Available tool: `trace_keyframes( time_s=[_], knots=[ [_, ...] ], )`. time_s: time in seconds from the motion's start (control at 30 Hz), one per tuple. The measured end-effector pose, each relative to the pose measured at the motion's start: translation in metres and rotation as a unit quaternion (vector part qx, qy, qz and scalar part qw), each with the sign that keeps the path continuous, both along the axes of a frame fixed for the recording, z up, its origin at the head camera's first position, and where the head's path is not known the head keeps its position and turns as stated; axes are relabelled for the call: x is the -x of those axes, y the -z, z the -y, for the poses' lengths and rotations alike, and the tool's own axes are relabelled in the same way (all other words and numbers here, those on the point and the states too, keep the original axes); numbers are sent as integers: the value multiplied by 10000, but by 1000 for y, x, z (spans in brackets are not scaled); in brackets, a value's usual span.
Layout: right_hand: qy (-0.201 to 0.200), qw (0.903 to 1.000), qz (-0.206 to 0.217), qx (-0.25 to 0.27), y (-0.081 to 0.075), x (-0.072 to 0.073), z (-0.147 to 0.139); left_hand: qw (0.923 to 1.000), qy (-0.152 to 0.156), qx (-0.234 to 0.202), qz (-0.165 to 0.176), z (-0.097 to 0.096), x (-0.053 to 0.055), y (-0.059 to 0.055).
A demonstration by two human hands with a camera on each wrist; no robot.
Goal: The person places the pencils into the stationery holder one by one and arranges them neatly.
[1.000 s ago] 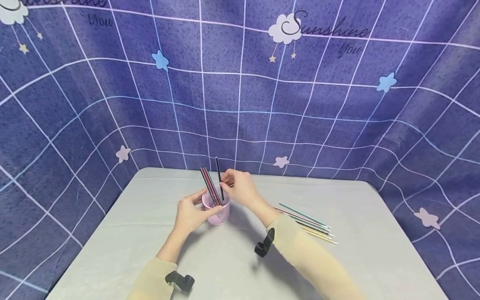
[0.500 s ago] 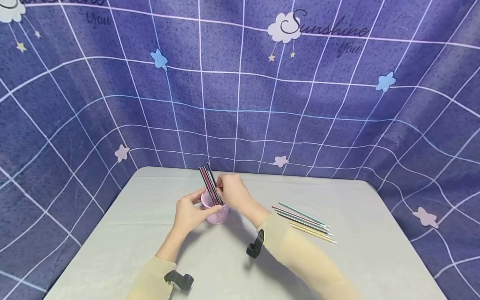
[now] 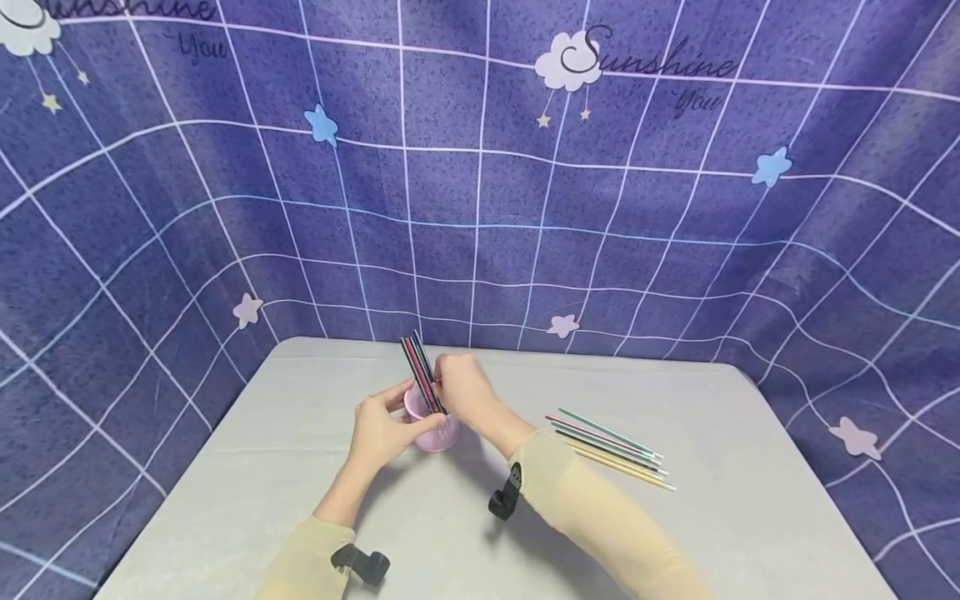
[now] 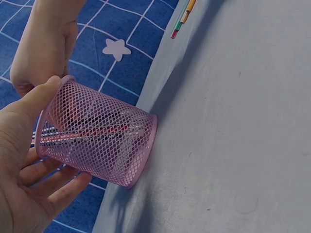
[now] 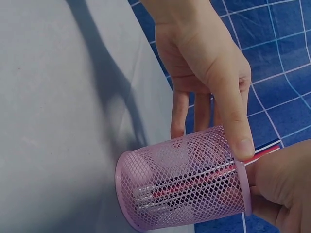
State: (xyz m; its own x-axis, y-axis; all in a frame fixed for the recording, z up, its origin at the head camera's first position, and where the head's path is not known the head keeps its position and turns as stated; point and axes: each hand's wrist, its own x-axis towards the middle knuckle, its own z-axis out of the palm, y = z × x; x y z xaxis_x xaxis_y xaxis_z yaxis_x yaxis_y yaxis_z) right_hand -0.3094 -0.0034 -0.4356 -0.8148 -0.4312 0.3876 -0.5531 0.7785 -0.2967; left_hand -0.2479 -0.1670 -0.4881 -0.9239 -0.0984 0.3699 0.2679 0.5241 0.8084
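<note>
A pink mesh pencil cup (image 3: 437,439) stands near the back of the table, gripped around its rim by my left hand (image 3: 381,433). In the right wrist view, that thumb presses on the cup's rim while the other fingers go round the far side. Several dark and red pencils (image 3: 417,367) lean to the left in the cup (image 4: 104,138), their white-tipped ends at the bottom. My right hand (image 3: 467,390) is at the rim, its curled fingers at a dark pencil (image 3: 424,354) beside the others. Its fingertips are partly hidden behind the mesh and the pencils.
Several loose pencils (image 3: 607,446), green, red, black and yellow, lie side by side on the pale tabletop (image 3: 720,517) to the right. A purple-blue grid-patterned cloth (image 3: 480,192) hangs right behind the table and along its sides.
My right hand has moved left, bringing the dark pencil from upright at the cup's right side to a lean against the other pencils. My left hand stays on the cup.
</note>
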Motion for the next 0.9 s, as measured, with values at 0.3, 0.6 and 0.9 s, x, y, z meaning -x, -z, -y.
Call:
trace_keyframes(
  time_s=[0.3,0.6,0.9],
  knots=[
    [63,9999,73,-30,-1,0,0,10000,-25,47,32,-1,0,-1],
    [-225,9990,-210,313,-14,0,-13,10000,-30,-30,28,0,-1,-1],
    [-215,9958,-527,719,-46,-2,-65,9998,-66,-100,128,-2,-2,-3]
  ],
)
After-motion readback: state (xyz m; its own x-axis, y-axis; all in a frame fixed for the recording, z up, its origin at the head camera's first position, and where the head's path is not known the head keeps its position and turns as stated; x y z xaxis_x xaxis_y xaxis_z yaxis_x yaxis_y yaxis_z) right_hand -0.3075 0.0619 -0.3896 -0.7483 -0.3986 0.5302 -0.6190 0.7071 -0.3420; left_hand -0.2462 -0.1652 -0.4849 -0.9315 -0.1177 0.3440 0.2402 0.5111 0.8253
